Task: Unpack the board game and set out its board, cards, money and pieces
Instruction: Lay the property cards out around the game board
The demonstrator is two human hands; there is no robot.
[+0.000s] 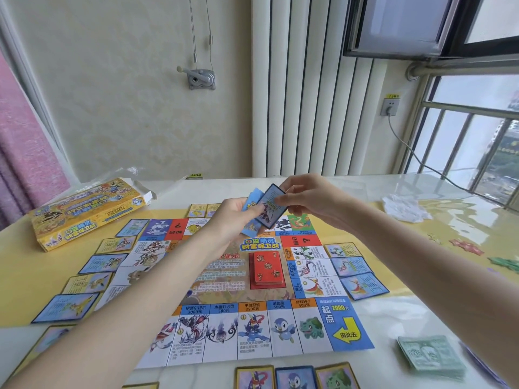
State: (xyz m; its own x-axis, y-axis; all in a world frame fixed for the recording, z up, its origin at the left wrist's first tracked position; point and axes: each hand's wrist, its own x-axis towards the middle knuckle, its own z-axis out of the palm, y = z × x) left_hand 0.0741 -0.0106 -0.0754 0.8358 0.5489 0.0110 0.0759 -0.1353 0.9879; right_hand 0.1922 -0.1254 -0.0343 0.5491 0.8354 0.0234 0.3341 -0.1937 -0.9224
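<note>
Our right hand (307, 199) pinches one dark-bordered card (271, 206) by its top edge; our left hand (234, 220) grips the remaining cards (252, 200), above the board (252, 290) on the tabletop (421, 318). Thin, light, slick: we'd hold edges.

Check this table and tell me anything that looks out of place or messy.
Little stands out. The yellow game box lies at the far left with its end flap hanging open. A crumpled white tissue sits on the far right of the table. The board lies flat, with cards in rows along its edges.
</note>
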